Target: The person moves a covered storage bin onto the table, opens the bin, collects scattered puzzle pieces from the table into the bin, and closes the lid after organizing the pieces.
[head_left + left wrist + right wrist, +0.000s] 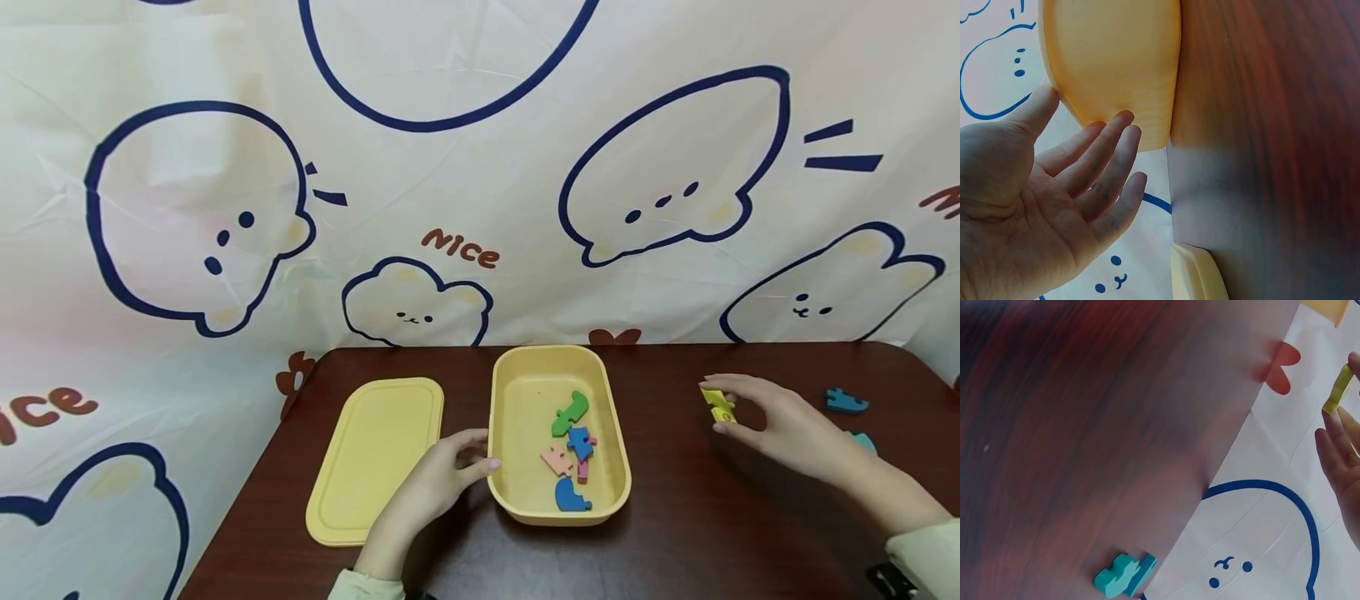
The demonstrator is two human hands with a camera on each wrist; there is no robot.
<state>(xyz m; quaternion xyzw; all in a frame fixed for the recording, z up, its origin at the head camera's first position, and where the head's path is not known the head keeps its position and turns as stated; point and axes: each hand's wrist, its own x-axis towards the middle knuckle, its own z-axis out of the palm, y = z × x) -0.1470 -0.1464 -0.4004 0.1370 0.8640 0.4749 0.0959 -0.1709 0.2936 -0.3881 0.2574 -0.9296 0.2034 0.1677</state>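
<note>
My left hand (441,479) holds the left side of a yellow plastic box (622,467), thumb at the rim and fingertips against the outer wall (1116,69). Inside the box lie several puzzle pieces: a green one (572,413), blue ones (572,496), a light pink one (557,459) and a darker pink one, partly covered. Raised above the table on the right, my right hand (783,425) pinches a yellow puzzle piece (718,402) between thumb and fingers. In the right wrist view that yellow piece (1339,389) is seen edge-on.
A flat yellow lid (378,458) lies on the dark brown table (675,533), left of the box. Beyond my right hand are a blue puzzle piece (846,401) and a teal one (864,442), partly hidden by the forearm. A printed cloth (525,192) hangs behind the table.
</note>
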